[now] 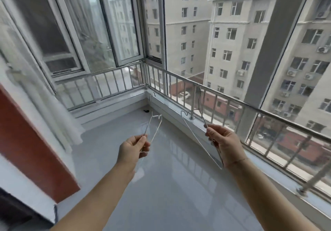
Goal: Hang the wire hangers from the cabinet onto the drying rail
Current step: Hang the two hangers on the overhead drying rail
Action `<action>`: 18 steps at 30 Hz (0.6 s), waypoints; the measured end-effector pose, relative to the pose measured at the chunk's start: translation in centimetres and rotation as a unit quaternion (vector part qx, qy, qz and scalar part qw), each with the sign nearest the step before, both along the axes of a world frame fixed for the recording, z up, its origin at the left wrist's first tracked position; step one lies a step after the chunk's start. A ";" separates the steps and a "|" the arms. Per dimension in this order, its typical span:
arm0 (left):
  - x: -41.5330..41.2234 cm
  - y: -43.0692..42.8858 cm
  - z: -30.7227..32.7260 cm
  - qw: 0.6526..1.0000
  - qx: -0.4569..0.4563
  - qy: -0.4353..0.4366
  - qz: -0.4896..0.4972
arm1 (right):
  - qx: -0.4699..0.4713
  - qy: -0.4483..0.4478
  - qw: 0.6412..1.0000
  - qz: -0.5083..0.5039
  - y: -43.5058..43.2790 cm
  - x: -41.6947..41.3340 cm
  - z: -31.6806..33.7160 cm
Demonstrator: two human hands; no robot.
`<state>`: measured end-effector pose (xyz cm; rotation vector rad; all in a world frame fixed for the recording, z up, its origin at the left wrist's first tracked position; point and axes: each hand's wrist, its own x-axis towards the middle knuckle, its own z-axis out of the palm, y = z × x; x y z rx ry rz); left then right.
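Note:
My left hand (pixel 133 148) pinches a thin silver wire hanger (pixel 155 127) that points away from me over the grey floor. My right hand (pixel 223 144) grips a second wire hanger (pixel 192 132); its lower corner sticks out below my palm and its wire rises toward the metal railing (pixel 231 99). A thin wire hook (pixel 199 96) stands up in front of the railing's top bar. Both hands are held out in front of me at about the same height, roughly a forearm's length apart.
The railing runs along the right side and across the far window wall, above a white sill (pixel 179 112). A white curtain (pixel 44 96) and an orange-red panel (pixel 30 141) stand on the left. A small dark object (pixel 146 111) lies in the far corner.

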<state>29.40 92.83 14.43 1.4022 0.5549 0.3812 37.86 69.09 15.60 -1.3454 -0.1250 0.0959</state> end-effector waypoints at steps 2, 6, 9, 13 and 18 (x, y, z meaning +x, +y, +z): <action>1.4 2.4 0.1 1.000 0.001 -0.002 0.022 | -0.001 -0.003 1.000 0.021 2.8 2.4 0.4; 5.1 6.8 0.6 0.998 0.009 -0.012 0.059 | 0.003 -0.010 0.998 0.066 7.9 7.7 1.3; 8.2 9.9 1.5 0.996 0.002 -0.029 0.084 | 0.005 -0.010 0.995 0.097 11.4 11.8 2.6; 12.4 13.4 3.4 0.993 -0.004 -0.046 0.111 | 0.010 -0.013 0.991 0.135 16.2 17.1 4.7; 17.4 18.4 6.4 0.988 0.032 -0.059 0.142 | 0.005 -0.027 0.983 0.182 22.5 22.9 7.3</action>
